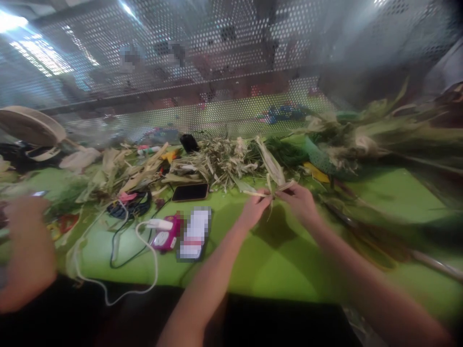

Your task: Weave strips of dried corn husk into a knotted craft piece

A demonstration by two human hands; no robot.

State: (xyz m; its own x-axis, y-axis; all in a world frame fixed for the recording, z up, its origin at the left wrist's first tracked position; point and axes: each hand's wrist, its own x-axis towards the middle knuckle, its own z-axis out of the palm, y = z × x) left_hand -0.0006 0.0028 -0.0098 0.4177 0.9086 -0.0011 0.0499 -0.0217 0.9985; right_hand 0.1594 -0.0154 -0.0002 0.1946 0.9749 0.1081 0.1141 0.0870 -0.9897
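My left hand (pixel 255 207) and my right hand (pixel 299 198) meet above the green table (pixel 260 270), fingers pinched. Between them they hold a pale dried corn husk (pixel 270 163), its broad part standing up and leaning left. Thin strips of it stick out sideways and hang below my fingertips. Just beyond lies a heap of shredded husk (pixel 224 161). A dark phone (pixel 190 192) lies flat left of my left hand, and a lit phone (pixel 195 233) is nearer to me.
A magenta power block (pixel 167 233) with a white cable (pixel 156 270) sits on the left. At the right are a green basket (pixel 318 156) with husks and a blurred long tool (pixel 434 264). Another person's arm (pixel 31 250) is at far left. A perforated metal screen (pixel 224 53) stands behind.
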